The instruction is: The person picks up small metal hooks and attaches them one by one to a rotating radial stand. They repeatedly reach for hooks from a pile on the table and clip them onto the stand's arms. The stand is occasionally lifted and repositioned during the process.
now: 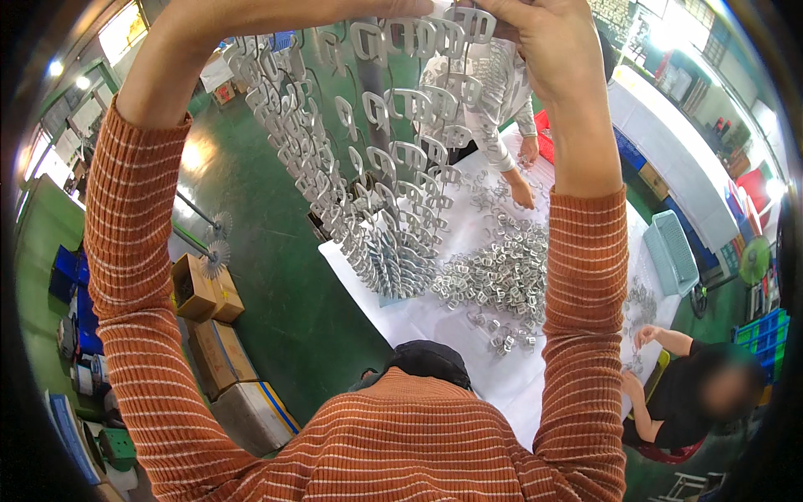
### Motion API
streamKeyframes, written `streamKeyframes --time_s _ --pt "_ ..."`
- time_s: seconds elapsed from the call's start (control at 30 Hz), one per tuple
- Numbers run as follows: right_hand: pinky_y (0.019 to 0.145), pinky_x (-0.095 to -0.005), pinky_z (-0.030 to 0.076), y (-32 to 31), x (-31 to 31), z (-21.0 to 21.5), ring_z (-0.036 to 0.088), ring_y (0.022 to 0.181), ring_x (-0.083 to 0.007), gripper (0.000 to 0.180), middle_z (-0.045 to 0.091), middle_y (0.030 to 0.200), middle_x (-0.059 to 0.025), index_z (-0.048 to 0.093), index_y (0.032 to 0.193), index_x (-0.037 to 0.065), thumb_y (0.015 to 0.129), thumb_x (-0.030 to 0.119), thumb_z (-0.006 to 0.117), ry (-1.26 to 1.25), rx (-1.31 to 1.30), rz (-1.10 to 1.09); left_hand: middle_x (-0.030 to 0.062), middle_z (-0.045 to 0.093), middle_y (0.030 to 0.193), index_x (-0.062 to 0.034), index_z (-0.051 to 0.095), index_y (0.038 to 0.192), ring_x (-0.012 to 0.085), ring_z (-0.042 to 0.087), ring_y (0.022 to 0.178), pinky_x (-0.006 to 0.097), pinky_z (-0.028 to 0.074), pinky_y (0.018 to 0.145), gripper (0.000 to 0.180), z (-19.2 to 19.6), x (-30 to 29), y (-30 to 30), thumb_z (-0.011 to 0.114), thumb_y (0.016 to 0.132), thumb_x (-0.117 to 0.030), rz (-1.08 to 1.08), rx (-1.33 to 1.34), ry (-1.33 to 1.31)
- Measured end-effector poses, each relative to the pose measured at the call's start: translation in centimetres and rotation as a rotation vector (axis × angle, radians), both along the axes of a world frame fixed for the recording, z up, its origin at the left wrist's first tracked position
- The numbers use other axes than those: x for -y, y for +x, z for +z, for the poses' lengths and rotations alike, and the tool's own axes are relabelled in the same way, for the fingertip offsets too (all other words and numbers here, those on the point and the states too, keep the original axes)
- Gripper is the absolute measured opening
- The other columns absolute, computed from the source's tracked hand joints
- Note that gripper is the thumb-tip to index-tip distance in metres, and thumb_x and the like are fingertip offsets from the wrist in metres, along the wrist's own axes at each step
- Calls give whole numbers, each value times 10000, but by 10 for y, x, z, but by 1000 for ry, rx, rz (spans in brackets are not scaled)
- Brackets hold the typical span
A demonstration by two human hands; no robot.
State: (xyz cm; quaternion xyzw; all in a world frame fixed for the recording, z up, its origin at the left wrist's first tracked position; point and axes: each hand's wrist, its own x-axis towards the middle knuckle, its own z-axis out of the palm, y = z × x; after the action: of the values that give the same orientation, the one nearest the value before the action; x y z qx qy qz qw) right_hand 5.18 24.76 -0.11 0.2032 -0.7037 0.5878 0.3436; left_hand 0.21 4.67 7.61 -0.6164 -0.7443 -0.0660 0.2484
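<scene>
Both my arms, in orange striped sleeves, reach up to a hanging rack (pixel 368 167) strung with several rows of silver metal buckles. My right hand (pixel 535 50) is at the rack's top, its fingers closed around a buckle (pixel 475 21) on the highest row. My left hand (pixel 393 7) is almost wholly cut off by the picture's top edge; only the wrist and forearm show beside the rack's upper left, so its grip is hidden. The rack's lower end hangs over the near left corner of a white table (pixel 435 335).
A pile of loose buckles (pixel 502 276) lies on the table. A person in a white patterned top (pixel 493 92) works at the far side; another in black (pixel 686 393) sits at lower right. A teal basket (pixel 669 251) stands at the right, cardboard boxes (pixel 201 289) on the green floor at left.
</scene>
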Motion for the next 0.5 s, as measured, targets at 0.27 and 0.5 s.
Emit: streamKeyframes --time_s 0.27,0.5 --pt "578 -198 467 19 -7 -8 600 635 -82 125 676 746 -64 683 876 -47 849 64 633 -156 -43 -22 146 626 1141 -36 616 1158 256 601 1059 390 501 886 519 1 3 10 694 797 -400 119 -84 54" --pt "592 -214 476 47 -35 -6 590 632 -84 141 670 744 -60 686 875 -44 826 87 677 240 101 -343 115 612 1166 -48 617 1166 219 576 1092 350 489 898 462 -15 9 39 716 793 -303 146 -115 115"
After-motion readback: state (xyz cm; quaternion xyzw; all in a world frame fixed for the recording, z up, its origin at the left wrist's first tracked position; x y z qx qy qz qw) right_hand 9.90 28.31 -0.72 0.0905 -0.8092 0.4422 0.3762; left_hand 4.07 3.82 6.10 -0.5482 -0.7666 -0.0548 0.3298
